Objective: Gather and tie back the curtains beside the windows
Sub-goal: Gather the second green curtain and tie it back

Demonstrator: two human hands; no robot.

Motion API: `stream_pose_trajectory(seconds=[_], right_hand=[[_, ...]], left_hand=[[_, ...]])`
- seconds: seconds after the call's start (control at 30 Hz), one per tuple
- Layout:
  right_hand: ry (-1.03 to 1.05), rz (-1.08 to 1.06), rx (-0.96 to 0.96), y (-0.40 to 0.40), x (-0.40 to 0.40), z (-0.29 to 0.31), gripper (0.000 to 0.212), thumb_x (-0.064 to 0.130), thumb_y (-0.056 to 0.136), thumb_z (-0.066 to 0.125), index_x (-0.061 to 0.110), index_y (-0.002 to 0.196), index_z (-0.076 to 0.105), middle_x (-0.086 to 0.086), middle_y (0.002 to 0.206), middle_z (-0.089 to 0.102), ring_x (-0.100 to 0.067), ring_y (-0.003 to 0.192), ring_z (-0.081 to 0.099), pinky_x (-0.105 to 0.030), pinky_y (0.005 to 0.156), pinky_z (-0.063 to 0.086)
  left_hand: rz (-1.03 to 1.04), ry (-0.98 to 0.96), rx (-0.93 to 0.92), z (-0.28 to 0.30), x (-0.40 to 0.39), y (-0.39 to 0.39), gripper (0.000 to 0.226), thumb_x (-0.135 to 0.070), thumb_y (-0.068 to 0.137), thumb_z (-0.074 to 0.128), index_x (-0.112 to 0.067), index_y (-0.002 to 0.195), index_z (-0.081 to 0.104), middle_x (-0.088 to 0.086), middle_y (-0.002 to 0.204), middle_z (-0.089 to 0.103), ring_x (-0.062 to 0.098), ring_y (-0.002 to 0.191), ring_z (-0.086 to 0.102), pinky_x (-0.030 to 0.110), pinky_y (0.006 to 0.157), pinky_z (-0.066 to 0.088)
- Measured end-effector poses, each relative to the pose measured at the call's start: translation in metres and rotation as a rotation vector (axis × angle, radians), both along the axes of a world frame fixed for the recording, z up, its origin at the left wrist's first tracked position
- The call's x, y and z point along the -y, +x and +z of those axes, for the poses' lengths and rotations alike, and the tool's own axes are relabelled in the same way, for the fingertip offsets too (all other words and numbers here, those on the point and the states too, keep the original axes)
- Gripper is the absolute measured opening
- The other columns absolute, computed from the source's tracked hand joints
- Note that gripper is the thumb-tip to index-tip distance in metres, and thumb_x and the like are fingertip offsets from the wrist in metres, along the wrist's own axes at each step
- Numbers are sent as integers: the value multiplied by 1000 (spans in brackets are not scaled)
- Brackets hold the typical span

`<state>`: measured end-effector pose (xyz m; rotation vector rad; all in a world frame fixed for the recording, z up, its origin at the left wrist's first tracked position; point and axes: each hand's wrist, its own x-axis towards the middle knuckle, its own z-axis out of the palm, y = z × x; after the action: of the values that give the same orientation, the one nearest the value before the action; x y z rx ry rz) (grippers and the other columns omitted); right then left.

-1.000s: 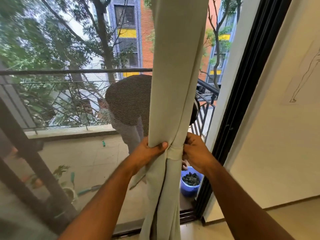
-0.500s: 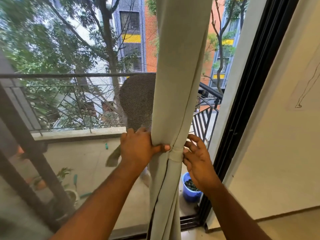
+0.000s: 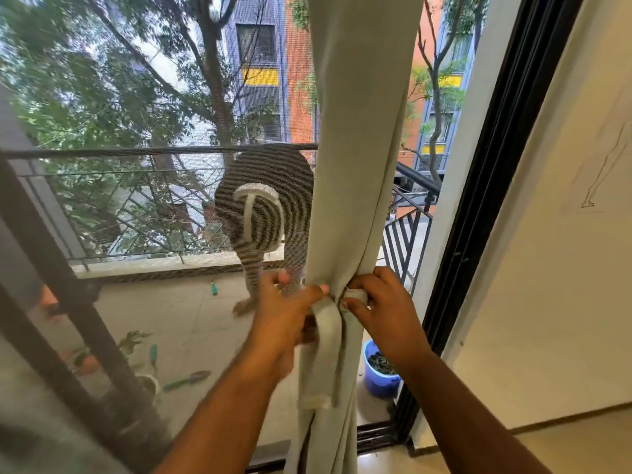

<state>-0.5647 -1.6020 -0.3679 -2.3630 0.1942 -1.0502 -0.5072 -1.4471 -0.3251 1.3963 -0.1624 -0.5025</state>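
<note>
The left hand (image 3: 284,316) pinches one end of the tie (image 3: 328,333) at the gathered curtain (image 3: 355,165), the loose strap hanging just below its fingers. Just right of it, the right hand (image 3: 383,313) grips the tie's other end against the bunched folds. Beyond both, a person (image 3: 263,213) bends over on the balcony, and a blue bucket (image 3: 379,374) sits below the right wrist.

curtain (image 3: 359,148) between hands, bucket (image 3: 378,374) behind

Both bare forearms are reaching up and forward side by side, the left hand (image 3: 284,314) blurring slightly with its thumb pointing right and fingers curling round, while the right hand (image 3: 383,307) is pinching inward with bent fingers (image 3: 355,304), knuckles raised.
</note>
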Motion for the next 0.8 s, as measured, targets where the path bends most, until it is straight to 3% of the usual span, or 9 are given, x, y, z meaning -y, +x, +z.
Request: stream_pose_trajectory(seconds=[0.07, 0.13, 0.2, 0.27, 0.33, 0.43, 0.5, 0.67, 0.8], right_hand=[[-5, -16, -28, 1, -1, 3, 13, 14, 80, 72, 13, 93, 67, 8, 95, 44, 3, 83, 41, 2, 76, 33], [-14, -5, -62, 2, -3, 5, 17, 26, 81, 64, 11, 87, 68, 8, 89, 43, -1, 76, 42, 0, 72, 34], [19, 22, -74, 5, -4, 6, 31, 38, 78, 54, 11, 84, 69, 11, 83, 42, -3, 75, 47, -6, 72, 38], [64, 88, -104, 7, 0, 4, 26, 36, 78, 56, 16, 88, 70, 14, 83, 46, -11, 81, 56, -20, 74, 48], [137, 160, -132, 8, 4, -1, 10, 28, 80, 63, 27, 88, 69, 17, 85, 54, -12, 87, 60, -23, 78, 51], [433, 310, -182, 5, 1, -7, 35, 0, 78, 69, 35, 82, 64, 22, 85, 64, -6, 85, 64, -19, 78, 52], [382, 362, -165, 2, -5, -12, 37, -10, 74, 69, 26, 85, 64, 29, 97, 59, -3, 88, 65, -16, 79, 52], [5, 37, 142, 1, -11, -18, 15, 14, 77, 72, 23, 89, 70, 10, 119, 48, -8, 105, 53, -6, 91, 37], [-12, -73, 92, 5, -12, -18, 28, 26, 86, 61, 10, 107, 71, 3, 129, 49, -8, 115, 48, -6, 99, 33]], left_hand=[[-76, -94, -6, -2, -1, -23, 29, 9, 81, 61, -17, 92, 54, 15, 89, 63, 26, 75, 62, 36, 61, 50], [-195, -93, 144, -5, -4, -33, 37, 19, 80, 46, -13, 81, 65, 8, 82, 65, 20, 76, 61, 31, 62, 49], [-256, 15, 432, -3, -9, -26, 49, 23, 80, 43, -12, 96, 72, -6, 92, 73, 4, 86, 66, 17, 76, 51], [-312, 227, 850, 2, -9, -12, 50, 14, 85, 53, -18, 120, 67, -11, 111, 70, -7, 100, 62, 7, 88, 45], [-317, 491, 1134, 7, -6, 1, 38, -13, 91, 60, -32, 122, 66, -8, 114, 71, 1, 100, 63, 17, 93, 48], [-198, 729, 1231, 24, 3, 9, 26, -41, 94, 48, -30, 103, 70, -3, 97, 73, 18, 91, 67, 33, 82, 54], [-124, 861, 1234, 34, 13, 10, 32, -46, 96, 45, -23, 100, 66, 1, 92, 70, 22, 87, 67, 31, 74, 53], [-73, 1127, 1291, 44, 27, 10, 29, -42, 99, 43, -24, 118, 55, 3, 105, 66, 24, 95, 65, 33, 72, 46], [-164, 1180, 1416, 39, 26, 6, 39, -40, 98, 47, -29, 132, 32, 1, 111, 66, 28, 99, 66, 35, 74, 48]])
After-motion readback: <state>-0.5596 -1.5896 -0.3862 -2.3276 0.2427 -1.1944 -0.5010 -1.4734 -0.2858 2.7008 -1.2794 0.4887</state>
